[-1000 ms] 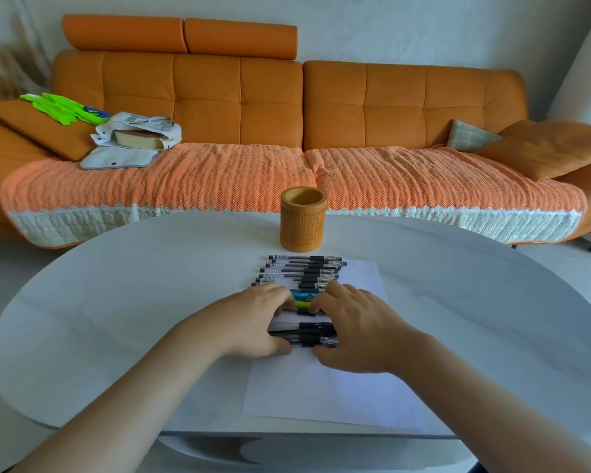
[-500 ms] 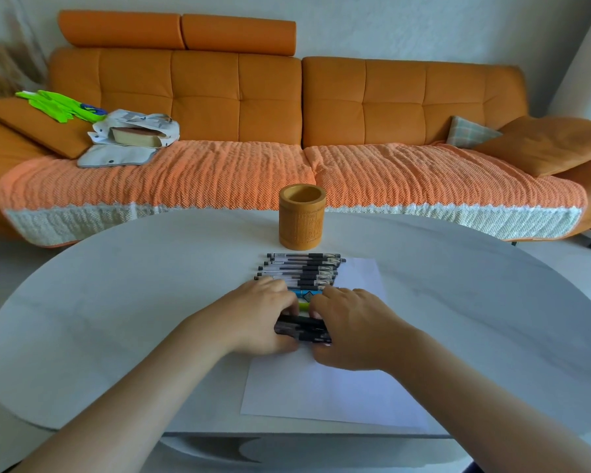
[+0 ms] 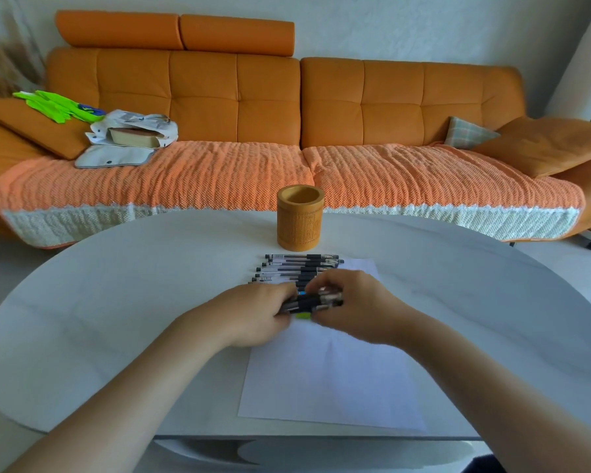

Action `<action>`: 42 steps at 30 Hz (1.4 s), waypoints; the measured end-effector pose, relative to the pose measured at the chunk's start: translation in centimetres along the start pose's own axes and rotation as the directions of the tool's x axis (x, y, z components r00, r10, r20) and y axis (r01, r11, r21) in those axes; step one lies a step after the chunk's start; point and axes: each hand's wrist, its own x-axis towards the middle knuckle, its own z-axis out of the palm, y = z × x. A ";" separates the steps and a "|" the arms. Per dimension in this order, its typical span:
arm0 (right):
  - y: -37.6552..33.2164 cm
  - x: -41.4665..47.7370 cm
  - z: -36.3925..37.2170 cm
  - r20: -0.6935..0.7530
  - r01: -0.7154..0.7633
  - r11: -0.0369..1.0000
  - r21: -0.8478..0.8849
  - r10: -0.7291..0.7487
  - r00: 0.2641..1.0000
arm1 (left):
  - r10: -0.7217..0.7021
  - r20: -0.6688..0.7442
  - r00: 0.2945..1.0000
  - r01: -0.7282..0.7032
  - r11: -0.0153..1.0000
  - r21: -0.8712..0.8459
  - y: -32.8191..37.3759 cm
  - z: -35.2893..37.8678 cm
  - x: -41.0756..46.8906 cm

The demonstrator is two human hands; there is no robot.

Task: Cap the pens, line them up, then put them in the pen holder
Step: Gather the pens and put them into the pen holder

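Observation:
A row of capped black pens [image 3: 301, 268] lies side by side on a white paper sheet [image 3: 331, 380], just in front of a brown cylindrical pen holder [image 3: 299, 218] that stands upright and looks empty. My left hand [image 3: 253, 315] and my right hand [image 3: 359, 305] grip the two ends of a small bundle of black pens [image 3: 313, 301], lifted slightly and tilted above the sheet. A yellow-green pen [image 3: 302, 315] and a blue one peek out under the bundle. My fingers hide the nearest pens of the row.
The white oval table [image 3: 116, 302] carries the sheet and holder. Behind it stands an orange sofa [image 3: 287, 107] with a woven throw, cushions, a bag with a book [image 3: 133, 136] and green gloves [image 3: 55, 104].
Both hands closed on the nearest few black pens, gathered them into a bundle and raised it off the sheet, moving it slightly away from me.

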 end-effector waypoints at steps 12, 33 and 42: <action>-3.5 3.1 0.7 -0.132 0.119 0.480 0.869 -0.006 0.991 | 0.010 -0.045 0.999 -0.037 0.767 -0.640 2.2 -2.6 1.6; -5.2 20.9 -7.5 -0.530 0.311 0.760 0.571 0.051 0.847 | -0.315 -0.534 0.785 -0.195 0.693 -0.694 -5.8 -10.7 15.9; -1.7 22.1 -3.8 -0.338 0.014 0.995 0.098 0.020 0.941 | 0.038 -0.428 0.903 -0.196 0.923 -0.332 -6.1 -8.9 18.2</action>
